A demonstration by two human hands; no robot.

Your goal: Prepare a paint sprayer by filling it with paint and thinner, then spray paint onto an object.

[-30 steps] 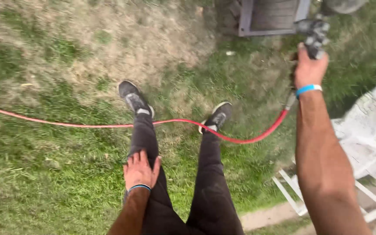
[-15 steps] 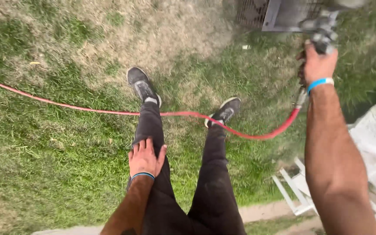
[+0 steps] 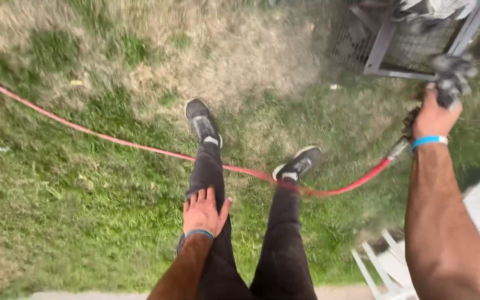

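Hands are seen apart: the right hand (image 3: 433, 118) is closed around a spray gun (image 3: 450, 78) at two o'clock, its red hose (image 3: 140, 145) laid across the grass (image 3: 56, 194). The left hand (image 3: 204, 211) is rested open on the thigh. Nothing looks sprayed yet.

We see a dark grey spray gun (image 3: 451, 78) at upper right of the frame, gripped upright in the right hand (image 3: 434, 116), blurred, red hose (image 3: 140, 147) attached below it, sagging across the grass to the left edge.
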